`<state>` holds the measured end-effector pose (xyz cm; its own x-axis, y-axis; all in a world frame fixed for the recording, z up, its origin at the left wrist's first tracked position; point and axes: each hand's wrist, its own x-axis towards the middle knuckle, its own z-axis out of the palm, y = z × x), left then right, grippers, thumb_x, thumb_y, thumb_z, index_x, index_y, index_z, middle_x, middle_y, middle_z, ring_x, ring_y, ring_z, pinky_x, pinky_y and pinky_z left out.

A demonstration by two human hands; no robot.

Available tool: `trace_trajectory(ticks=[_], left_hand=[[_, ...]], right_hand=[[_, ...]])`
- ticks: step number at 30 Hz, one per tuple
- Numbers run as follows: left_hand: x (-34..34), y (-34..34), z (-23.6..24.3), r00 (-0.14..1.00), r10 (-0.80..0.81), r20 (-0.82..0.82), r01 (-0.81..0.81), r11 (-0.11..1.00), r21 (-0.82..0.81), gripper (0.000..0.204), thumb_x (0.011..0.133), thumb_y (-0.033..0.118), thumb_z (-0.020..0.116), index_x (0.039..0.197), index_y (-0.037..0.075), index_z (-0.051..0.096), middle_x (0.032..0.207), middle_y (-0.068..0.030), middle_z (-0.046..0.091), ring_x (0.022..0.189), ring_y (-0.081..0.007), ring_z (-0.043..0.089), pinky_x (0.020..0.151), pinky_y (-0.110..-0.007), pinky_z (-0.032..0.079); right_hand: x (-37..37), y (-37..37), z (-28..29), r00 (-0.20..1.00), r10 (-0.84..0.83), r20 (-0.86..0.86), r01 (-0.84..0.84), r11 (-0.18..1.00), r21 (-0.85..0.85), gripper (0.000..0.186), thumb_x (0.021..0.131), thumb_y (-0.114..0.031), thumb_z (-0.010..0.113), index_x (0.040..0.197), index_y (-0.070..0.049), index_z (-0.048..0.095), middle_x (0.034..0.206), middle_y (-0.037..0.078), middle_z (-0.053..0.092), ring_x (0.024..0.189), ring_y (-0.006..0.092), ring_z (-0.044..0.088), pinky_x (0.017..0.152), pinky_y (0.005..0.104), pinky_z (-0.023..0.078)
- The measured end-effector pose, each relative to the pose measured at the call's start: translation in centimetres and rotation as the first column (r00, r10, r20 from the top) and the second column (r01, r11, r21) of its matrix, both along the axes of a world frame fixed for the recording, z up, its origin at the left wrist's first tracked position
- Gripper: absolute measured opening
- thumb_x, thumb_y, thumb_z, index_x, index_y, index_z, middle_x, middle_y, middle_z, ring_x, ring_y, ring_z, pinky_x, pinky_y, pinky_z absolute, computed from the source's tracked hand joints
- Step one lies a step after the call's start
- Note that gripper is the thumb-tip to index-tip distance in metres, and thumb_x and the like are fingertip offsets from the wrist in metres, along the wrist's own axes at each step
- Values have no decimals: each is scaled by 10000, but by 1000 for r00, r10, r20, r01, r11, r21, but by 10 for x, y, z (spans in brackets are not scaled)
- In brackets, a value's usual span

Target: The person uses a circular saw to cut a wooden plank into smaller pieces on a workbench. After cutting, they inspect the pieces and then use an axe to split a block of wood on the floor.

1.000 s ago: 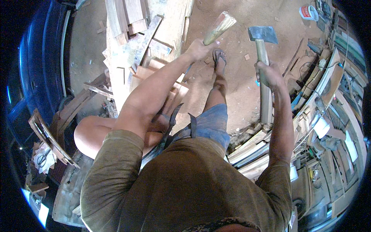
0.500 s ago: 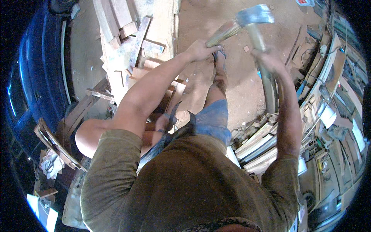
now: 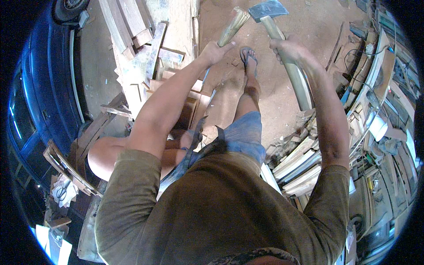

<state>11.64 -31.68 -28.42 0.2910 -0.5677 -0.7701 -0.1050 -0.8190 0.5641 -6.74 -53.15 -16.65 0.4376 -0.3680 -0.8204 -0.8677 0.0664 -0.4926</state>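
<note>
In my left hand [image 3: 214, 54] is a short wooden stick [image 3: 233, 28], my fingers closed round its lower part. Its far end is rough and pale, like cut wood. My right hand [image 3: 287, 49] grips an axe [image 3: 270, 26] by its thick wooden handle, close below the head. The dark metal axe head [image 3: 267, 10] is right beside the stick's far end; I cannot tell whether they touch. The rest of the handle slants back toward me, past my right wrist.
To the left stands a wooden bench [image 3: 181, 33] with boards [image 3: 126, 20] on it. Beyond it is a blue vehicle [image 3: 48, 84]. Stacked wood strips [image 3: 296, 165] and scrap lie at the right. My sandalled foot [image 3: 248, 55] rests on the dirt floor [image 3: 278, 88].
Both hands have moved left, the right one also farther away. The axe head has shifted left with it, and the stick now points more steeply away from me.
</note>
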Motion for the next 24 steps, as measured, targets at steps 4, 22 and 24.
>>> trace_trajectory(ticks=[4,22,24], left_hand=[[-4,-2,-4,1000,-10,8,10,1000,-11,693,887,652,661,1011,-25,739,904,-242,732,885,-297,717,814,-434,539],[0,-10,5,1000,-24,-12,25,996,91,693,888,604,688,1013,-78,722,922,-248,723,899,-317,709,830,-420,536],[-7,15,-45,1000,8,28,-6,997,-74,706,886,614,687,1035,-75,722,921,-255,721,909,-321,712,832,-418,536]], right_hand=[[0,-2,-23,972,-217,93,216,976,24,340,946,-344,635,984,-6,642,727,23,584,590,159,562,611,342,522],[30,-39,-45,992,-102,75,107,993,-55,339,924,-336,649,1021,-12,636,769,57,609,684,170,604,632,354,532],[27,-30,-70,990,135,-37,-136,991,-18,335,916,-338,649,1012,-18,629,766,49,606,698,174,604,631,358,532]])
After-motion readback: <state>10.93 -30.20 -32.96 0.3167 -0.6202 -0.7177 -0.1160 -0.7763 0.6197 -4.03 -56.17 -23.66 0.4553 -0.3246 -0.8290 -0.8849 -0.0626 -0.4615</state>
